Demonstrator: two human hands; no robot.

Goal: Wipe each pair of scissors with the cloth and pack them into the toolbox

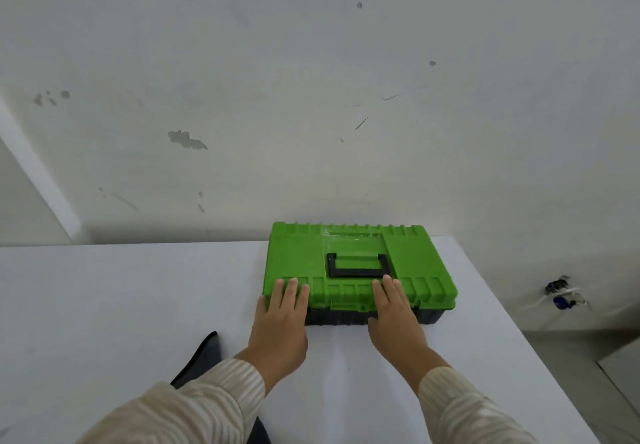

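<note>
Toolbox, lid down, near the far right corner of the surface, long axis along the far edge. Left hand and right hand both flat, fingers straight on the lid's front lip, equally near. Looks ready for lifting open from the front.

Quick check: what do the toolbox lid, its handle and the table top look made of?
Toolbox lid: moulded green plastic, semi-matt, judging by its ribs. Handle: black plastic, probably. Table top: smooth white matt surface, perhaps laminate; unclear.
</note>
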